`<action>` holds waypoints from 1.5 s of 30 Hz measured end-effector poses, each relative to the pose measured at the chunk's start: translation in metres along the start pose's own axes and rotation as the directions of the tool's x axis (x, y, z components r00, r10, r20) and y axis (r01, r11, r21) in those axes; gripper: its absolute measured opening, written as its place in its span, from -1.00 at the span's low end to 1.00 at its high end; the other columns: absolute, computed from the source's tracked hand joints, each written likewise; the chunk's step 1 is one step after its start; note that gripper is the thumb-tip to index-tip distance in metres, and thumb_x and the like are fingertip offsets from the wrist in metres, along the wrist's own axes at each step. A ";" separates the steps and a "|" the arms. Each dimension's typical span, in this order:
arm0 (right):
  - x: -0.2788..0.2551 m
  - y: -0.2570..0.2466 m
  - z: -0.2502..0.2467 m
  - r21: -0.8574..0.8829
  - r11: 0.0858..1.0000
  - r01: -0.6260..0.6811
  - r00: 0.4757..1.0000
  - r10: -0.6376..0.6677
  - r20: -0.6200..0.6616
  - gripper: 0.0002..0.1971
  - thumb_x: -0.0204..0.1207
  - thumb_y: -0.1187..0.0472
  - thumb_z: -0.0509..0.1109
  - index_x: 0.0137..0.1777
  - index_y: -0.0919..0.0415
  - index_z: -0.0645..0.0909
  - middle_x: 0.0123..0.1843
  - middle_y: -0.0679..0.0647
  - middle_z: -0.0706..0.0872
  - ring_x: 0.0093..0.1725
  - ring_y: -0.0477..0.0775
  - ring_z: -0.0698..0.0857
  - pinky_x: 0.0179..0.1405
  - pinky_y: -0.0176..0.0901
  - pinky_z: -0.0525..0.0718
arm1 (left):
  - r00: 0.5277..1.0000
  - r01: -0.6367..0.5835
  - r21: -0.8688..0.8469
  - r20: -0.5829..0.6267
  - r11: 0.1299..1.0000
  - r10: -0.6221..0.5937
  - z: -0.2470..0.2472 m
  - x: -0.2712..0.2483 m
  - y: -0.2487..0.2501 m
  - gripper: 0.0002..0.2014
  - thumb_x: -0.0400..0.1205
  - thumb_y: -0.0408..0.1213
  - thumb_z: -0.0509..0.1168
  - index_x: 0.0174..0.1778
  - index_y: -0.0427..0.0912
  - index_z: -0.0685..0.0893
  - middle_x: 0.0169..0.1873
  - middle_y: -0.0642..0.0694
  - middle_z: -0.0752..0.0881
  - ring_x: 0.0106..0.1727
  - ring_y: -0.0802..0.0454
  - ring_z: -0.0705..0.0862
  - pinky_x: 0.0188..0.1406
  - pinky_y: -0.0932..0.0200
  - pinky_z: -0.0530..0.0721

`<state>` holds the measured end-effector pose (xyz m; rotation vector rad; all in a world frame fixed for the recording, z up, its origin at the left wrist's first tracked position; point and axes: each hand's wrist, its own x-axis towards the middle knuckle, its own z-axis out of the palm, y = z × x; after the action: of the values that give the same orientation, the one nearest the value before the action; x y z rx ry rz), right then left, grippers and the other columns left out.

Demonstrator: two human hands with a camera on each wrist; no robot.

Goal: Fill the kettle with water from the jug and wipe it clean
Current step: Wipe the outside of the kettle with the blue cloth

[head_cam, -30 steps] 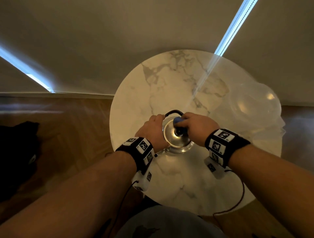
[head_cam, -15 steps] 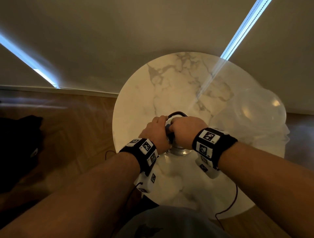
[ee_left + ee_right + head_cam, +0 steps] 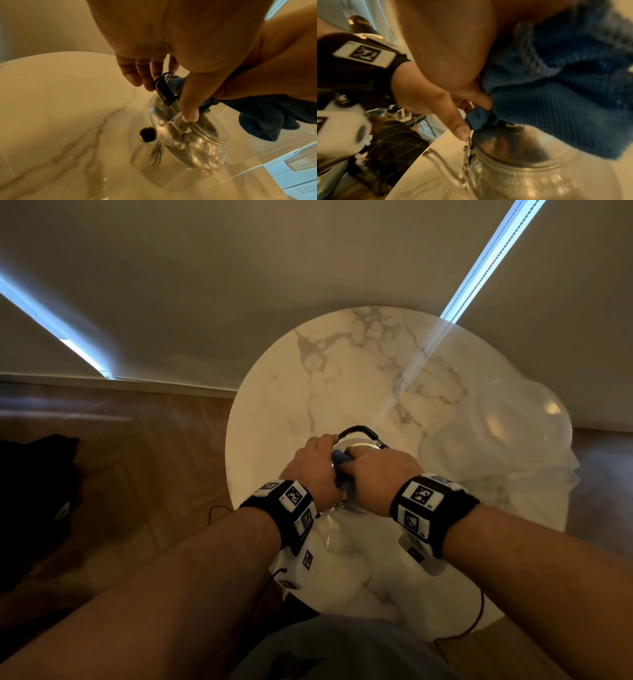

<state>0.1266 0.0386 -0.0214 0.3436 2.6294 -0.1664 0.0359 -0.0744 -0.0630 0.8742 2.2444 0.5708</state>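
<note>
A steel kettle stands mid-table on the round marble table. My left hand grips its black handle: the fingers curl behind it and the thumb presses the metal bracket. The spout points toward the near left. My right hand clutches a bunched blue cloth and holds it against the kettle lid. Both hands hide most of the kettle in the head view. A clear jug sits at the table's right side.
The table's edge curves close on the left and near sides. Wooden floor lies beyond it, with a dark object on the floor at the left. A thin cable hangs off the near right edge. A pale wall stands behind.
My right hand with the cloth slid from the lid's knob leftward across the lid, toward my left hand. The left hand stayed on the handle.
</note>
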 end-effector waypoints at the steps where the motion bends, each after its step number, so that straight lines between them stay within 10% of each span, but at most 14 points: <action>1: 0.002 -0.002 0.000 -0.005 1.000 -0.022 1.000 0.022 0.000 -0.58 0.60 -0.07 0.36 0.44 -0.06 0.59 0.25 -0.04 0.68 0.11 0.13 0.72 -0.16 -0.08 0.50 | 1.000 -0.002 -0.005 0.006 1.000 0.002 0.000 0.000 -0.001 -0.07 0.42 -0.14 0.62 0.69 0.00 0.32 0.56 -0.14 0.48 0.50 -0.22 0.57 0.44 -0.16 0.64; 6: -0.017 -0.017 0.020 -0.006 0.996 -0.091 0.993 0.092 0.078 -0.25 0.62 0.20 0.26 0.76 -0.12 0.05 0.59 0.08 0.52 0.08 0.25 0.75 -0.19 0.07 0.70 | 1.000 -0.012 -0.025 -0.019 1.000 0.012 0.001 0.000 -0.004 -0.14 0.50 -0.13 0.55 0.71 0.02 0.32 0.58 -0.14 0.47 0.53 -0.21 0.56 0.49 -0.13 0.61; 12: -0.053 -0.015 0.025 -0.015 0.999 -0.049 0.999 0.049 0.013 -0.19 0.57 0.35 0.25 0.78 -0.07 0.06 0.82 0.00 -0.12 0.20 0.25 0.62 -0.05 0.09 0.67 | 0.999 -0.036 0.032 0.036 0.999 0.035 -0.002 0.002 -0.006 -0.03 0.33 -0.10 0.68 0.65 0.05 0.36 0.51 -0.11 0.50 0.47 -0.20 0.60 0.36 -0.14 0.69; 17: -0.022 -0.026 0.012 0.074 0.990 -0.121 0.991 0.125 -0.055 -0.38 0.62 0.29 0.29 0.70 0.14 0.29 0.74 0.08 0.03 0.19 0.25 0.59 -0.01 0.16 0.73 | 0.999 -0.045 -0.025 0.029 0.999 0.046 -0.005 -0.001 -0.006 -0.06 0.41 0.00 0.61 0.70 0.02 0.35 0.55 -0.15 0.51 0.53 -0.17 0.55 0.49 -0.16 0.61; 22: -0.058 -0.022 0.043 0.088 0.994 -0.071 0.997 0.070 0.013 -0.14 0.54 0.39 0.32 0.79 0.02 0.03 0.74 0.00 0.06 0.04 0.17 0.63 -0.08 0.04 0.76 | 0.995 -0.098 -0.024 0.031 0.995 0.099 -0.002 0.006 -0.014 -0.18 0.27 0.20 0.44 0.49 0.06 0.50 0.30 -0.05 0.67 0.32 -0.09 0.67 0.28 -0.19 0.76; 31: -0.041 -0.023 0.047 0.138 0.982 -0.127 0.992 0.126 0.019 -0.12 0.57 0.38 0.22 0.79 -0.14 -0.08 0.82 -0.21 -0.10 0.17 0.19 0.67 -0.10 0.12 0.81 | 0.996 -0.087 -0.110 0.004 0.990 0.088 -0.017 -0.001 -0.008 -0.40 0.73 -0.32 0.30 0.73 -0.06 0.38 0.60 -0.16 0.51 0.53 -0.13 0.60 0.59 0.00 0.53; 38: -0.082 0.000 0.071 0.114 0.978 -0.173 0.985 0.168 0.048 -0.08 0.59 0.34 0.17 0.74 -0.34 -0.24 0.74 -0.39 -0.30 -0.03 0.04 0.51 -0.31 -0.12 0.48 | 0.999 -0.039 -0.108 0.028 0.993 0.043 -0.018 0.002 -0.008 -0.42 0.70 -0.33 0.33 0.66 0.07 0.44 0.51 -0.09 0.59 0.36 -0.15 0.71 0.50 -0.07 0.62; 45: -0.056 0.021 0.067 0.367 0.857 -0.361 0.914 0.404 -0.046 -0.17 0.61 0.35 0.14 0.79 -0.16 -0.11 0.83 -0.21 -0.12 0.12 0.17 0.73 -0.02 -0.07 0.68 | 0.998 -0.054 -0.188 0.009 0.981 0.057 -0.019 -0.001 -0.002 -0.52 0.73 -0.23 0.31 0.59 0.05 0.49 0.32 -0.05 0.60 0.13 -0.05 0.71 0.15 0.11 0.62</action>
<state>0.2101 0.0354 -0.0548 1.0225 2.5764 -0.4981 0.0222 -0.0795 -0.0509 0.8432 2.1186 0.7860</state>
